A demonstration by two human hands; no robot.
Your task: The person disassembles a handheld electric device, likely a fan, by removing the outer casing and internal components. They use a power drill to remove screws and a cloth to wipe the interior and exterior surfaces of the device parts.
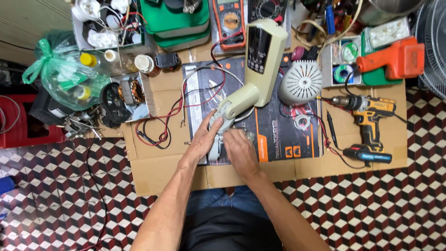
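Note:
A cream plastic fan stand housing (258,65) with a dark control panel lies tilted on a black mat (278,130). At its lower end sits a grey bracket part (218,128). My left hand (203,139) rests flat on that grey part, fingers spread against it. Just to the right, my right hand (239,151) curls over the same spot, fingers bent down on something small that I cannot make out. A white vented motor cover (302,81) lies to the right of the housing.
A yellow cordless drill (367,114) lies at right, with an orange tool (395,58) above it. Two multimeters (230,21), red and black leads (162,125), a copper-wound stator (130,90) and a green plastic bag (60,74) crowd the cardboard (158,172) on the patterned tile floor.

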